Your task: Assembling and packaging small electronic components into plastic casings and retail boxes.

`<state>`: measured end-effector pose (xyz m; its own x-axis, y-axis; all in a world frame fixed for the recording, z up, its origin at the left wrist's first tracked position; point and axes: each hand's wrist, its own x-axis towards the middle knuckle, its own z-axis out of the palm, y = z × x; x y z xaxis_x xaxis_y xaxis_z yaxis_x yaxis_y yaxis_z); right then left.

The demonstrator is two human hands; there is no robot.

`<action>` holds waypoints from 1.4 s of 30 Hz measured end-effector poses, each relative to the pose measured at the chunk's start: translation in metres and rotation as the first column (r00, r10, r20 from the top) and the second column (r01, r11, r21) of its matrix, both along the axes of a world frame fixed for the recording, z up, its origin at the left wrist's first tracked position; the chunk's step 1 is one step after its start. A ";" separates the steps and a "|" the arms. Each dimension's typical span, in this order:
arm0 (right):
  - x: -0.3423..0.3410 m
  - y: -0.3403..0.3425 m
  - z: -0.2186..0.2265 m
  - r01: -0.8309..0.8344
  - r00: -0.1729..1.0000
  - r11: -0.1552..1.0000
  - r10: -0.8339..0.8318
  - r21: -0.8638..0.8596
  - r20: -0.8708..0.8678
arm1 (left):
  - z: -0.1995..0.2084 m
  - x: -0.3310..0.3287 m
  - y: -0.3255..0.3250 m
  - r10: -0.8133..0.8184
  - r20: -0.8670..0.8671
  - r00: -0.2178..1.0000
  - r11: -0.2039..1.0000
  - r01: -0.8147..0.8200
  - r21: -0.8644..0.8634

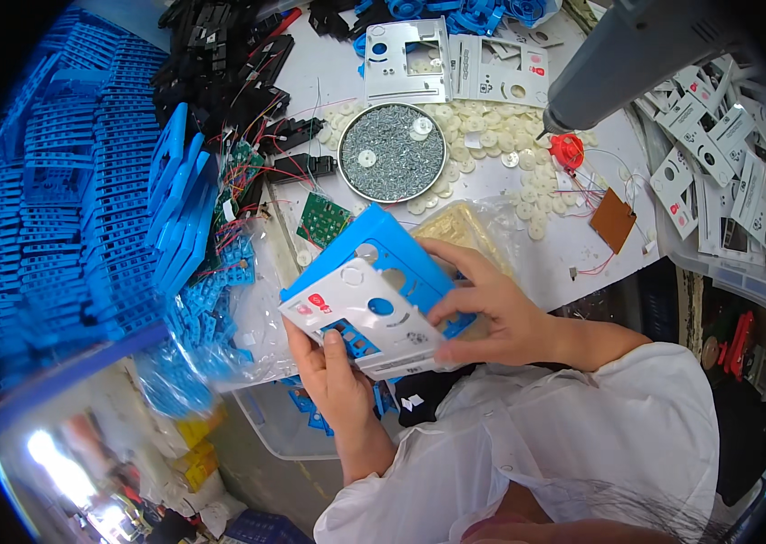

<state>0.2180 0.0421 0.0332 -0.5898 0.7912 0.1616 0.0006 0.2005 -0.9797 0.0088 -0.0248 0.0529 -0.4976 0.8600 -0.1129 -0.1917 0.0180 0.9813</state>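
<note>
While the L hand [342, 390] grips from below, thumb pressed on a white panel [356, 304] and fingers mostly hidden behind it, the R hand [501, 317] holds the R side of the blue casing [333, 263], digits part-spread along the casing & panel edge. Panel & casing are both up in the hands, on the near side of the round screw tray [392, 200]; panel lies tilted over the casing's front, partly overlapping; can't tell if it's seated. Small metal screws [392, 172] fill the tray, w/ a few white discs [366, 159] on top. Lots more pale discs [492, 118] spread R of the tray, and spare printed panels [406, 63] lie just beyond it. Just L & nearer than the tray: green circuit board [323, 219]; well L, stacked blue casings [57, 181]. R of the tray, a grey power tool [619, 63] points its thin tip down near a red pc [567, 151], w/ a brown square plate [613, 220] nearer. Far R of it, a heap of white panels [718, 163] in a clear bin [727, 270].
</note>
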 end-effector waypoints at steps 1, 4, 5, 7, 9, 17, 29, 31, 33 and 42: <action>0.000 0.000 -0.003 -0.009 0.999 0.999 0.007 -0.046 -0.043 | 0.002 0.000 0.000 -0.008 -0.001 1.000 1.000 0.008 0.006; 0.001 0.001 -0.010 -0.052 0.989 0.981 0.024 -0.186 -0.147 | 0.002 -0.008 -0.007 -0.087 0.074 0.993 0.996 0.085 0.031; 0.002 0.001 -0.008 -0.070 0.986 0.970 0.031 -0.234 -0.164 | 0.001 -0.012 -0.010 -0.121 0.110 0.986 0.992 0.118 0.041; 0.002 0.001 -0.007 -0.106 0.976 0.942 0.037 -0.319 -0.214 | 0.000 -0.014 -0.016 -0.143 0.129 0.981 0.989 0.136 0.062; 0.001 -0.001 -0.007 -0.143 0.961 0.910 0.033 -0.390 -0.276 | -0.001 -0.012 -0.021 -0.139 0.263 0.955 0.988 0.114 0.106; 0.005 -0.006 -0.011 -0.192 0.935 0.888 0.036 -0.417 -0.354 | -0.013 -0.008 -0.030 0.091 0.508 0.856 0.995 -0.063 -0.073; 0.018 -0.009 -0.010 -0.162 0.979 0.830 0.064 -0.534 -0.196 | -0.014 -0.005 -0.022 0.084 0.419 0.904 0.996 -0.086 -0.014; 0.019 -0.010 -0.011 -0.157 0.983 0.830 0.077 -0.535 -0.168 | -0.014 -0.002 -0.019 0.119 0.474 0.872 0.992 -0.121 -0.028; 0.020 -0.011 -0.015 -0.140 0.985 0.849 0.068 -0.509 -0.157 | -0.016 -0.001 -0.018 0.104 0.440 0.892 0.994 -0.102 -0.029; 0.017 -0.011 -0.007 -0.119 0.988 0.747 0.025 -0.654 -0.152 | -0.012 -0.010 -0.027 -0.139 0.215 0.967 0.990 0.129 0.061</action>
